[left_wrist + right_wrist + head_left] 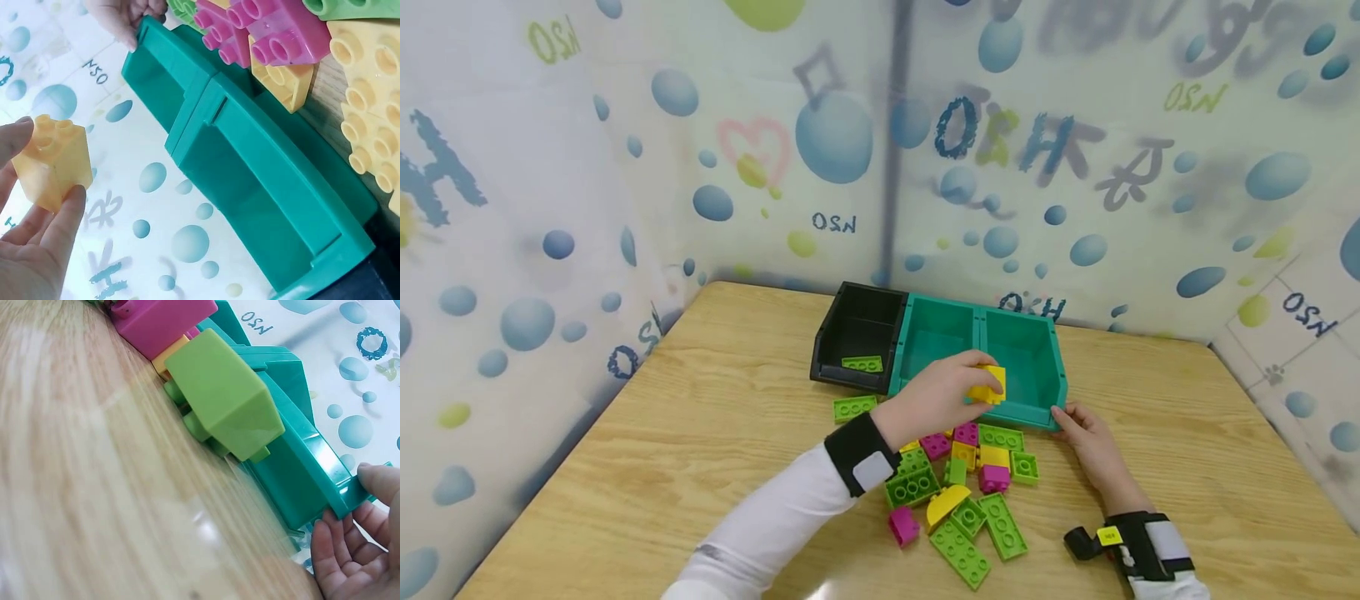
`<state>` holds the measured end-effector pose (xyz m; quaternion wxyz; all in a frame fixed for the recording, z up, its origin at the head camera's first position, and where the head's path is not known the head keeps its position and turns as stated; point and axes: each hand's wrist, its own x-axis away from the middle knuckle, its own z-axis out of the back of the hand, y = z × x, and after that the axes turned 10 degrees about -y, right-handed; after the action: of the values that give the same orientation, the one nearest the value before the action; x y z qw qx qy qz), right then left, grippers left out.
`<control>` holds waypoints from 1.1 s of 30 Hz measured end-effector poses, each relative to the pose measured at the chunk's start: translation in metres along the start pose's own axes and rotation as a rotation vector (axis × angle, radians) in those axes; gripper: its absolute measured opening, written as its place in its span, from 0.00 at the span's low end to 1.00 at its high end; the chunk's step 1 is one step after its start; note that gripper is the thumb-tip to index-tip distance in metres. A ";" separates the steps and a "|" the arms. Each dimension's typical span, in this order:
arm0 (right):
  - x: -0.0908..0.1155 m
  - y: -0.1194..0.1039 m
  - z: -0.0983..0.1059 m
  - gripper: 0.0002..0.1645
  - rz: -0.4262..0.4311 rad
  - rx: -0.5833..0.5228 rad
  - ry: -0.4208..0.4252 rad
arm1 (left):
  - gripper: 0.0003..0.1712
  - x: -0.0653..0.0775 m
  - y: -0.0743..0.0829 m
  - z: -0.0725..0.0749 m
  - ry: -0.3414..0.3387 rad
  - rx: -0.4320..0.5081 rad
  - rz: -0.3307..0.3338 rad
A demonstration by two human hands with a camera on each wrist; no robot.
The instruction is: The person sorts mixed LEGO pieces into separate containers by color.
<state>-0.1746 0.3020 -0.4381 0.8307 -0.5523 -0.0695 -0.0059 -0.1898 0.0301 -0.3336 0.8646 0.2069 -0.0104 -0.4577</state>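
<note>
Above the front part of the right teal bin (1026,346), my left hand (942,392) pinches a yellow building block (56,159) between thumb and fingers. Studs show on the block's top in the left wrist view. My right hand (1093,450) grips the front right corner of that same bin, thumb on the rim and fingers below it, as the right wrist view shows. A second teal bin (940,325) adjoins it on the left, partly hidden by my left hand. Left of that stands a black bin (857,321) with a flat green brick (862,364) at its front.
Loose green, yellow and magenta bricks lie in a pile in front of the bins, among them a long green brick (960,550), a magenta brick (904,527) and a yellow curved brick (947,507). A patterned curtain (775,167) hangs behind the wooden table (647,442).
</note>
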 end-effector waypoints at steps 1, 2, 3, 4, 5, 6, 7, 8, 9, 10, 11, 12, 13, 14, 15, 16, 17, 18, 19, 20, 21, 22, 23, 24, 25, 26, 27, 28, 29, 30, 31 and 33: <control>0.000 0.000 0.000 0.23 -0.001 0.002 -0.003 | 0.13 -0.001 0.000 -0.001 -0.005 0.006 0.002; 0.000 0.000 0.000 0.24 -0.003 0.004 -0.003 | 0.13 -0.002 0.000 -0.001 -0.010 0.007 0.007; -0.001 -0.001 0.000 0.24 -0.005 0.003 -0.003 | 0.13 -0.004 -0.001 -0.002 -0.014 0.010 0.010; -0.001 -0.001 0.000 0.24 -0.007 0.004 -0.004 | 0.13 -0.005 -0.001 -0.003 -0.015 0.010 0.014; -0.001 -0.001 0.001 0.24 -0.009 0.006 -0.002 | 0.12 -0.006 -0.001 -0.004 -0.016 0.009 0.017; -0.001 -0.002 0.001 0.24 -0.008 0.006 0.000 | 0.12 -0.008 -0.001 -0.006 -0.020 0.001 0.019; -0.001 -0.002 0.001 0.24 -0.008 0.006 0.002 | 0.13 -0.010 -0.001 -0.007 -0.027 -0.014 0.019; -0.001 -0.003 0.001 0.24 -0.007 0.008 0.004 | 0.13 -0.012 -0.001 -0.009 -0.037 -0.031 0.018; -0.001 -0.003 0.001 0.24 -0.005 0.009 0.005 | 0.13 -0.014 -0.001 -0.011 -0.047 -0.049 0.016; 0.000 -0.004 0.001 0.23 -0.003 0.009 0.006 | 0.14 -0.016 0.000 -0.013 -0.057 -0.070 0.014; 0.000 -0.004 0.001 0.23 -0.001 0.007 0.007 | 0.15 -0.018 0.000 -0.015 -0.068 -0.088 0.010; 0.000 -0.004 0.000 0.22 0.001 0.003 0.008 | 0.15 -0.020 0.001 -0.017 -0.077 -0.105 0.006; 0.000 -0.004 0.000 0.21 0.001 0.002 0.007 | 0.16 -0.023 0.001 -0.019 -0.083 -0.117 0.004; 0.000 -0.004 0.000 0.21 0.000 0.004 0.006 | 0.16 -0.025 0.001 -0.021 -0.086 -0.126 0.004; 0.000 -0.004 0.000 0.21 -0.004 0.005 0.007 | 0.16 -0.027 0.001 -0.023 -0.087 -0.135 0.004; 0.000 -0.004 0.000 0.21 -0.008 0.007 0.006 | 0.17 -0.029 0.001 -0.025 -0.085 -0.147 0.003; 0.000 -0.004 0.000 0.22 -0.014 0.011 0.006 | 0.17 -0.031 0.001 -0.027 -0.083 -0.165 0.000; 0.001 -0.005 0.000 0.22 -0.020 0.013 0.006 | 0.16 -0.033 0.001 -0.028 -0.083 -0.181 -0.002; 0.001 -0.005 0.000 0.23 -0.025 0.016 0.005 | 0.16 -0.034 0.001 -0.030 -0.085 -0.200 -0.005; 0.001 -0.005 0.000 0.23 -0.032 0.019 0.005 | 0.16 -0.035 0.001 -0.031 -0.091 -0.221 -0.010; 0.001 -0.005 0.000 0.24 -0.036 0.021 0.003 | 0.16 -0.036 0.001 -0.033 -0.100 -0.241 -0.013; 0.001 -0.004 0.000 0.24 -0.038 0.023 0.000 | 0.17 -0.037 0.001 -0.035 -0.113 -0.251 -0.012; 0.002 -0.004 0.000 0.24 -0.039 0.023 -0.003 | 0.17 -0.038 0.001 -0.037 -0.126 -0.257 -0.009; 0.002 -0.004 0.000 0.24 -0.039 0.024 -0.005 | 0.17 -0.038 0.001 -0.039 -0.138 -0.260 -0.005; 0.002 -0.004 -0.001 0.24 -0.037 0.024 -0.007 | 0.17 -0.039 0.002 -0.041 -0.147 -0.266 0.003; 0.001 -0.004 -0.001 0.24 -0.036 0.023 -0.009 | 0.18 -0.040 0.002 -0.043 -0.154 -0.275 0.014; 0.001 -0.004 -0.001 0.24 -0.033 0.021 -0.010 | 0.19 -0.042 0.002 -0.044 -0.160 -0.283 0.029; 0.001 -0.004 -0.001 0.24 -0.031 0.020 -0.008 | 0.20 -0.043 0.003 -0.046 -0.167 -0.287 0.048; 0.001 -0.005 -0.001 0.24 -0.028 0.015 -0.005 | 0.20 -0.045 0.005 -0.047 -0.178 -0.296 0.068; 0.001 -0.005 -0.001 0.24 -0.025 0.013 -0.003 | 0.21 -0.047 0.006 -0.048 -0.192 -0.301 0.092; 0.001 -0.005 -0.002 0.23 -0.023 0.012 -0.001 | 0.23 -0.048 0.007 -0.049 -0.208 -0.306 0.116; 0.000 -0.005 -0.002 0.23 -0.021 0.015 0.002 | 0.25 -0.050 0.009 -0.051 -0.243 -0.317 0.164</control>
<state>-0.1744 0.2982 -0.4343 0.8348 -0.5453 -0.0747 -0.0146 -0.2015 0.0923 -0.3680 0.9130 0.0102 -0.0593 -0.4034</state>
